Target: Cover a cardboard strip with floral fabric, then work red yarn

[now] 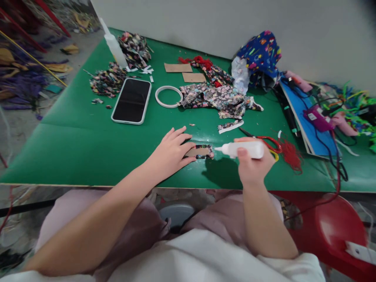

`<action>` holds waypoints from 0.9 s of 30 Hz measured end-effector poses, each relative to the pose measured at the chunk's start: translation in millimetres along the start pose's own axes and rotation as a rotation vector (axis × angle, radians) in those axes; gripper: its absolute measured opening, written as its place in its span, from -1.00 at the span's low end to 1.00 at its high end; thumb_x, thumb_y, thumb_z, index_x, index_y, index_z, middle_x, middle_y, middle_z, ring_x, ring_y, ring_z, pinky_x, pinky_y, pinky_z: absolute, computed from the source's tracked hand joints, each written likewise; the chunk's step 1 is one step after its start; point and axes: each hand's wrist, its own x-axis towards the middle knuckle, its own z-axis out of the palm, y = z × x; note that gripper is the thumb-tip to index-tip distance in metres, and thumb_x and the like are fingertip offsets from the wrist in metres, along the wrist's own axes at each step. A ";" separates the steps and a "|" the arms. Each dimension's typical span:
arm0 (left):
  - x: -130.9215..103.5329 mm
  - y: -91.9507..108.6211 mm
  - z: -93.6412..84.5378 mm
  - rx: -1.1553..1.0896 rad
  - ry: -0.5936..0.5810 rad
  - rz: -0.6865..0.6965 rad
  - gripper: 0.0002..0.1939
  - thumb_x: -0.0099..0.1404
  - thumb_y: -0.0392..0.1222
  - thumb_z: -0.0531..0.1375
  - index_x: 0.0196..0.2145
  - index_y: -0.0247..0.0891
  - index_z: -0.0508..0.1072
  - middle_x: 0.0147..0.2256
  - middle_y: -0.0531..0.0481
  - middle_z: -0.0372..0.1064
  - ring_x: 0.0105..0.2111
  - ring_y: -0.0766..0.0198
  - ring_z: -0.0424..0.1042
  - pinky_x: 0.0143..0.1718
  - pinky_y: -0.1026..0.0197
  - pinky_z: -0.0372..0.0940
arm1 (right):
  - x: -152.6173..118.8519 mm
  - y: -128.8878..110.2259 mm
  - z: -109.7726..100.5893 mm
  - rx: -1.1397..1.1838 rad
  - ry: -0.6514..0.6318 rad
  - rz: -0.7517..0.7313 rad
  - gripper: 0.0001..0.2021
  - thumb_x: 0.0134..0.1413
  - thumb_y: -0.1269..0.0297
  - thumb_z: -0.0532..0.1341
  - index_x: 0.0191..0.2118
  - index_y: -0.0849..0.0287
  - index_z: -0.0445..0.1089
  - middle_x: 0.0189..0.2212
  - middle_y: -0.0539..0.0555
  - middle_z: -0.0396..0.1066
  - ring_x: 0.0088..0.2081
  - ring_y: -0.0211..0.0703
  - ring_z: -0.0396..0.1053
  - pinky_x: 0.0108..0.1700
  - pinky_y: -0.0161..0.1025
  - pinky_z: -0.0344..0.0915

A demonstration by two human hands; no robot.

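White shirt (194, 258) is cropped below; left hand (173, 149) spreads, partly hiding a strip (202, 151); right hand (256, 164) grips bottle (246, 149).

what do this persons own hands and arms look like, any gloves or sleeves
The left hand and right hand are ungloved, with no ring, watch or bracelet to be seen. The forearms are uncovered too. Plain white sleeves show at the bottom edge of the picture, around the elbows.
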 end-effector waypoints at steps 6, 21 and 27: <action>2.7 7.7 -5.7 0.007 -0.007 -0.015 -0.68 0.21 -0.05 0.15 -0.17 -0.33 0.38 -0.12 -0.17 0.36 0.04 -0.05 0.22 0.06 -0.12 0.11 | 26.3 14.4 -6.2 0.409 0.283 0.337 -0.68 0.01 0.01 0.13 -0.32 0.20 0.37 -0.69 -0.11 0.25 -0.74 -0.37 0.12 -0.72 -0.36 0.12; 4.9 24.2 -28.2 -1.199 0.182 -0.606 -0.70 0.10 -0.07 0.22 -0.27 -0.28 0.29 -0.47 0.10 0.31 -0.45 0.32 0.40 -0.42 0.25 0.36 | 20.5 30.2 15.4 0.585 -0.200 0.544 -0.59 -0.27 0.33 0.33 -0.16 0.09 0.35 -0.15 0.07 0.46 -0.07 -0.12 0.38 0.00 -0.05 0.28; 4.4 28.2 -23.3 -1.227 0.143 -0.598 -0.69 0.12 -0.10 0.21 -0.22 -0.25 0.24 -0.45 0.11 0.31 -0.43 0.31 0.43 -0.42 0.26 0.37 | 12.8 34.5 26.5 0.247 -0.379 0.416 -0.61 -0.21 0.29 0.30 -0.14 0.16 0.35 -0.15 0.10 0.44 -0.12 -0.10 0.40 0.04 -0.02 0.24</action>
